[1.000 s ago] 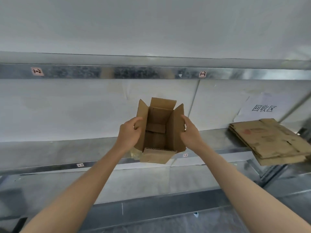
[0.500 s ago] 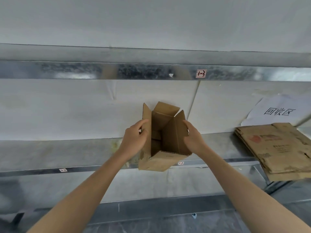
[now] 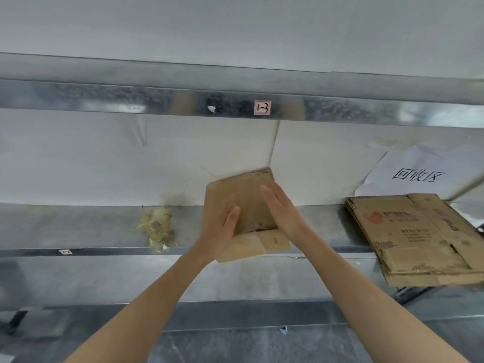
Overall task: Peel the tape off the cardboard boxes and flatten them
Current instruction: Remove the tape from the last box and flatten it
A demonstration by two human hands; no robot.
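A small brown cardboard box (image 3: 248,203) is squashed nearly flat between my two hands, held above the front of the metal shelf (image 3: 91,226). My left hand (image 3: 222,231) presses against its left face with the thumb laid over the front. My right hand (image 3: 280,208) presses flat on its right face, fingers straight. One bottom flap (image 3: 272,242) sticks out below my hands. A crumpled wad of clear peeled tape (image 3: 158,227) lies on the shelf to the left of the box.
A stack of flattened cardboard boxes (image 3: 416,239) lies at the right end of the shelf, overhanging its front edge. A white paper sign (image 3: 416,174) leans on the back wall behind it. An upper shelf rail (image 3: 157,103) runs overhead. Lower shelf and floor below.
The open box has been pushed shut sideways between my hands, from a standing open tube to a nearly flat slab. The tape wad, hidden before, now shows on the shelf.
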